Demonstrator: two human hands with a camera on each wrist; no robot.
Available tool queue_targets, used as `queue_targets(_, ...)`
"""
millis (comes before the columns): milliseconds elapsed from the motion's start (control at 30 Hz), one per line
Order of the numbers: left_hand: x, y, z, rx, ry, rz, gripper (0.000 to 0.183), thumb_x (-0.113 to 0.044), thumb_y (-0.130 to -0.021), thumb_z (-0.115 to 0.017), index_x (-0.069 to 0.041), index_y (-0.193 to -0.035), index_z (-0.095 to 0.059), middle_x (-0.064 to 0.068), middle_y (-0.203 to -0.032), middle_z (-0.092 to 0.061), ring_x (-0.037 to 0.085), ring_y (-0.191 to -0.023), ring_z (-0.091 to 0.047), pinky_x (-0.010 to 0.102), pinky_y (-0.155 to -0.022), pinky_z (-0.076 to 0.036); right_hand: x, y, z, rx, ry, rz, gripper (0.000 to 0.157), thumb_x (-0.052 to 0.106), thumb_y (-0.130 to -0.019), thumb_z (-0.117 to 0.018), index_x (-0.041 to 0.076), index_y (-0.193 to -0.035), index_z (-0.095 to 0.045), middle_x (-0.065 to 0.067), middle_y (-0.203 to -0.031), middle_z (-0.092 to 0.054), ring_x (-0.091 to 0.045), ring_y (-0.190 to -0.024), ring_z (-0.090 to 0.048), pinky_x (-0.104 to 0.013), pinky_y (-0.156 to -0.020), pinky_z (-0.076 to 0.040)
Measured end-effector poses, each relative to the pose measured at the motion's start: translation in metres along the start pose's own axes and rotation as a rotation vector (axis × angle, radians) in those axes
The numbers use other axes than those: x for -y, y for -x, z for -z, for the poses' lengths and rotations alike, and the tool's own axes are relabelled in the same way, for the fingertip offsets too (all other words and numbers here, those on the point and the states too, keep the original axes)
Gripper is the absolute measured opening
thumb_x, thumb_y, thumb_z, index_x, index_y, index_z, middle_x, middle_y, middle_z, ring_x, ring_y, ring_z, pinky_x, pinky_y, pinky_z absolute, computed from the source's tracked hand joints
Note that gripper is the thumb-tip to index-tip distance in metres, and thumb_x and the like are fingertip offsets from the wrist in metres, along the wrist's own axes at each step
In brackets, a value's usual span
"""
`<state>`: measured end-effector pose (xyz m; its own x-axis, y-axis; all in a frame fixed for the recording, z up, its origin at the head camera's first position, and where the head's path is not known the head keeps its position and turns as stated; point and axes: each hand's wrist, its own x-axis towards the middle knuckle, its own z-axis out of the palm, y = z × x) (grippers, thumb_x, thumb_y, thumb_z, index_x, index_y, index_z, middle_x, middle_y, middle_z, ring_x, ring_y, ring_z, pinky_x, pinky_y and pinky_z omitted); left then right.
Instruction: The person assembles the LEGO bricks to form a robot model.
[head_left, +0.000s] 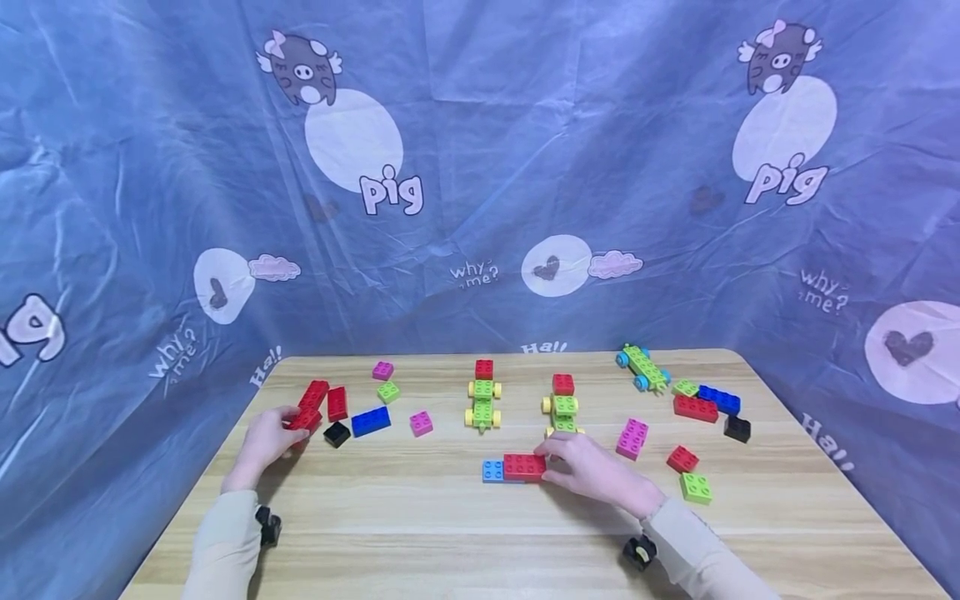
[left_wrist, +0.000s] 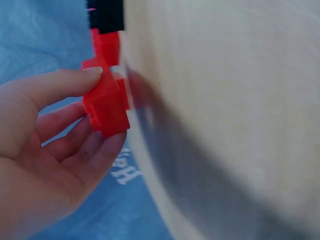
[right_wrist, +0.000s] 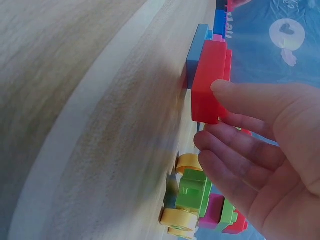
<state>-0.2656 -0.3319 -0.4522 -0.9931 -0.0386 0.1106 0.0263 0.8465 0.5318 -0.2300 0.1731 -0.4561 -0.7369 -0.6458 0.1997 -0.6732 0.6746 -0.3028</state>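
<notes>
At the table's left side my left hand [head_left: 264, 442] pinches a red brick [left_wrist: 107, 107] between thumb and fingers. More red bricks lie just behind it, one of them this long red brick [head_left: 313, 393]. Front and centre, my right hand [head_left: 596, 473] holds the right end of a red eight-stud brick [head_left: 522, 467], the thumb on its side in the right wrist view. That brick sits over a light blue brick [head_left: 492, 472], whose left end sticks out from under it. Behind the right hand stands a lime wheeled car [head_left: 564, 406] with yellow wheels and a red brick on its far end.
A second lime car [head_left: 482, 412] stands centre back, and a blue-wheeled base [head_left: 643, 367] back right. Left of centre lie a black brick [head_left: 337, 434], a blue brick [head_left: 371, 421] and pink bricks. Several bricks lie at right, including a magenta brick [head_left: 632, 438] and a lime brick [head_left: 696, 487].
</notes>
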Motion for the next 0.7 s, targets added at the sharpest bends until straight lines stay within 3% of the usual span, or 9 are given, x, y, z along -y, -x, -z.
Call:
queue_targets(167, -0.016, -0.001, 0.004, -0.063, -0.075, -0.115, 0.044, -0.008, -0.073, -0.071, 0.009, -0.112, -0.061, 0.026, -0.101, -0.068, 0.033, -0.084, -0.064, 0.042, -0.072, -0.05, 0.0, 0.0, 0.0, 0.003, -0.002, 0.001, 0.026, 0.021, -0.082, -0.07, 0.011, -0.105, -0.067, 0.0, -0.098, -0.067, -0.011, -0.087, -0.064, -0.021, -0.075, -0.055)
queue_targets(333, -0.04, -0.002, 0.006, -0.057, -0.074, -0.177, 0.044, -0.009, -0.073, -0.071, 0.006, -0.113, -0.062, 0.029, -0.108, -0.065, 0.038, -0.092, -0.063, 0.049, -0.079, -0.05, 0.0, 0.0, 0.0, 0.008, -0.006, -0.002, 0.025, 0.021, -0.082, -0.07, 0.011, -0.105, -0.068, 0.0, -0.098, -0.067, -0.01, -0.086, -0.064, -0.021, -0.075, -0.055)
queue_targets(700, -0.092, 0.0, -0.003, 0.076, 0.051, -0.319, 0.04, -0.01, -0.076, -0.073, -0.001, -0.114, -0.065, 0.017, -0.108, -0.069, 0.026, -0.091, -0.066, 0.036, -0.077, -0.054, 0.0, 0.0, 0.0, 0.006, -0.007, -0.004, 0.026, 0.022, -0.082, -0.071, 0.011, -0.105, -0.067, 0.0, -0.098, -0.067, -0.01, -0.085, -0.063, -0.02, -0.073, -0.054)
